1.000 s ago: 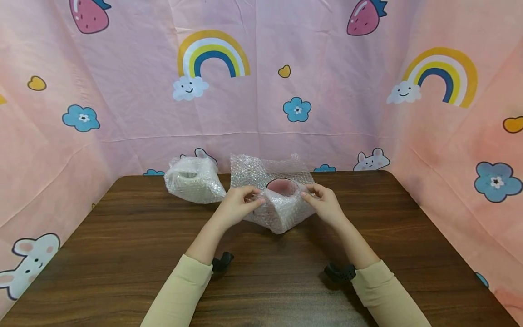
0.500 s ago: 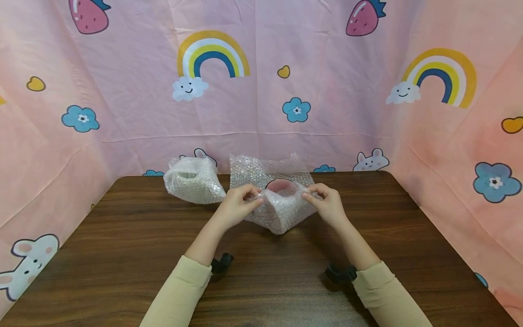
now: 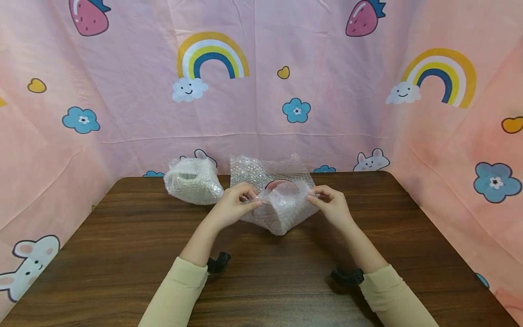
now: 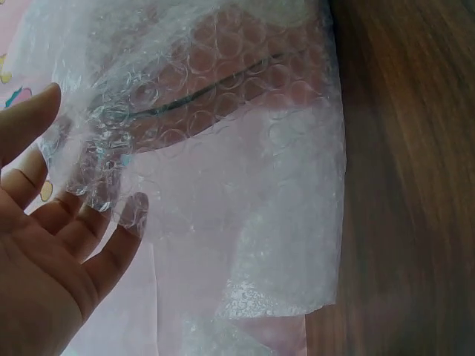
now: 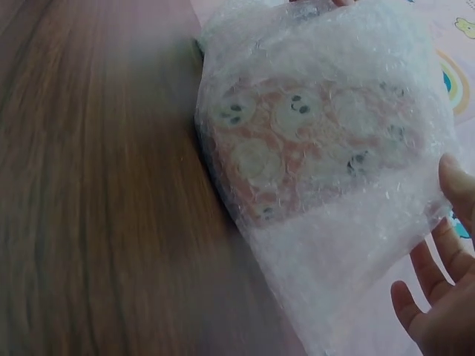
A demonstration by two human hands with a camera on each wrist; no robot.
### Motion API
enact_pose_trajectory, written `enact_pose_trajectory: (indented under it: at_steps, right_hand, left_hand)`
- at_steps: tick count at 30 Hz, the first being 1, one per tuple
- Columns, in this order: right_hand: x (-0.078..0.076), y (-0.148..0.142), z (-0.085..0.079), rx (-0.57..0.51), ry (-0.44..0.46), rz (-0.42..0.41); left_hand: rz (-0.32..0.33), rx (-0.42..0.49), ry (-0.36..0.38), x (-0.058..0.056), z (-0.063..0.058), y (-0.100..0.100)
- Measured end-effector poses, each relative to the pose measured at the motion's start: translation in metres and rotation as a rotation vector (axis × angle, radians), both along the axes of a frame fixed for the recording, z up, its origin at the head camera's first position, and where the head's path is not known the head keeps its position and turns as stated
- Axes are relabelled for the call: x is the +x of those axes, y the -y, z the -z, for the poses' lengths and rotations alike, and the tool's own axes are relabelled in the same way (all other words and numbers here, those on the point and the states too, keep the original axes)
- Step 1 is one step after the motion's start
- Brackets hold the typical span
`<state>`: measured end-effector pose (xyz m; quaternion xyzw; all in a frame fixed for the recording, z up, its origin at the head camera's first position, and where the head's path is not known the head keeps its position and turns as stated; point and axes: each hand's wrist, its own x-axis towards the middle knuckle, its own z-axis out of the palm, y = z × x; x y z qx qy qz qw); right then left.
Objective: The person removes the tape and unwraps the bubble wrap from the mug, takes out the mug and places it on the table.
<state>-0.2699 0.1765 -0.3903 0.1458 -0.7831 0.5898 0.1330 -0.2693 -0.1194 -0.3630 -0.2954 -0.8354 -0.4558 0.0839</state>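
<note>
A sheet of bubble wrap (image 3: 282,218) lies partly folded around a pink round vessel (image 3: 279,183), whether bowl or cup I cannot tell. The vessel's dark-edged rim shows in the head view. Through the plastic in the right wrist view, the pink vessel (image 5: 297,152) has pale round faces on its side. My left hand (image 3: 233,207) pinches the wrap at the left of the opening, thumb and fingers on the plastic. On the opposite side my right hand (image 3: 334,208) pinches the wrap's right edge. The front flap partly covers the vessel's mouth.
Another bubble-wrapped bundle (image 3: 194,184) sits at the back left of the dark wooden table (image 3: 261,281). Behind the table hangs a pink printed cloth (image 3: 261,109), which also runs along both sides. Each wrist wears a black band (image 3: 347,277).
The hands have moved slightly apart, drawing the front flap of bubble wrap up and over more of the vessel's opening. The other bundle stays where it was.
</note>
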Motion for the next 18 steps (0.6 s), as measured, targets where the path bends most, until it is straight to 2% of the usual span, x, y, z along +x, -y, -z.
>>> enact_pose_trajectory:
  at_steps: [7,11,18]
  right_hand:
    - [0.000,-0.013,0.006,0.026,0.026,-0.036]
    - [0.002,-0.018,0.006,0.007,0.053,-0.089]
    - [0.004,-0.028,0.009,-0.028,0.029,-0.177]
  left_hand:
    - [0.040,0.033,-0.002,0.001,-0.001,0.002]
    - [0.079,0.042,0.011,0.002,-0.003,0.005]
    - [0.127,0.011,0.095,0.007,-0.003,0.015]
